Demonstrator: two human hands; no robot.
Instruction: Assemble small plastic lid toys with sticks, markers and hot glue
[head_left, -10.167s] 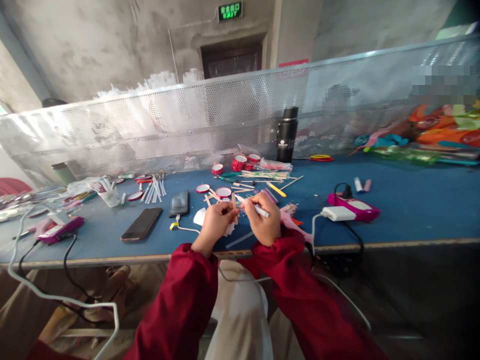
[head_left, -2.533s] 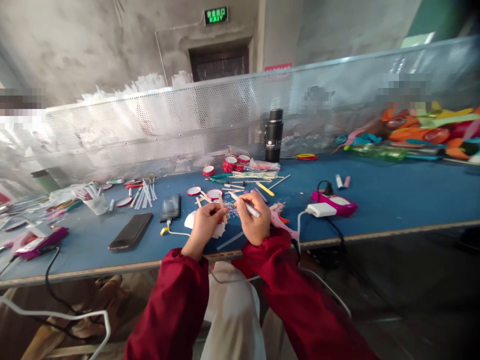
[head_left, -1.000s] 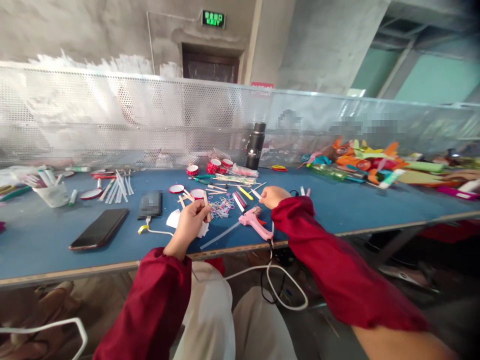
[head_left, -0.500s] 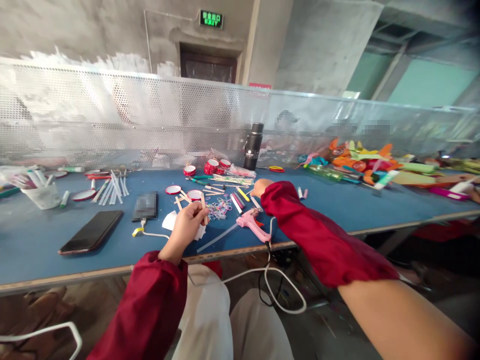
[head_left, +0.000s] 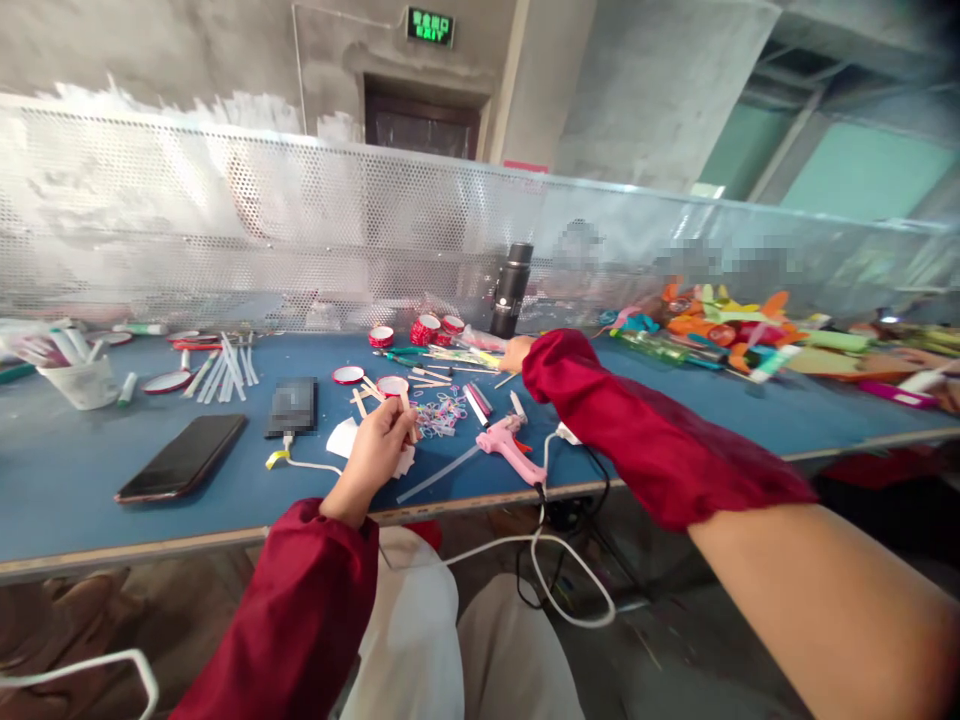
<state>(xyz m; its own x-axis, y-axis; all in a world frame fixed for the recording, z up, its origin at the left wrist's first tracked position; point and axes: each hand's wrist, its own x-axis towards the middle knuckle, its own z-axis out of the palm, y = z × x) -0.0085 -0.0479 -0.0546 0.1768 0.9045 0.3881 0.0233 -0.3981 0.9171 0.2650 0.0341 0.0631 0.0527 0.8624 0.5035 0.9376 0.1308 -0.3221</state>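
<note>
My left hand (head_left: 377, 447) is closed on a thin wooden stick (head_left: 409, 414), held just above the near part of the blue table (head_left: 90, 490). Under it lies a white paper scrap (head_left: 343, 438). My right hand (head_left: 516, 352) is stretched far forward, resting at a pile of sticks and pens (head_left: 457, 357) near the black flask (head_left: 510, 290). Its fingers are mostly hidden behind the red sleeve. A heap of small coloured rubber bands (head_left: 442, 412) and a pink glue gun (head_left: 506, 450) lie between the two hands. A white marker (head_left: 517, 404) lies on the table beside the glue gun.
A black phone (head_left: 180, 458) and a power bank (head_left: 292, 405) lie at the left. Red-and-white tape rolls (head_left: 424, 328) stand at the back, before the perforated metal screen (head_left: 225, 240). A cup of pens (head_left: 82, 380) stands far left, colourful toys (head_left: 720, 320) at the right. The glue gun's cable (head_left: 540, 560) hangs off the table edge.
My right hand put down the white marker and moved forward to the pile by the flask. My left hand keeps the stick. The view has swung to the right.
</note>
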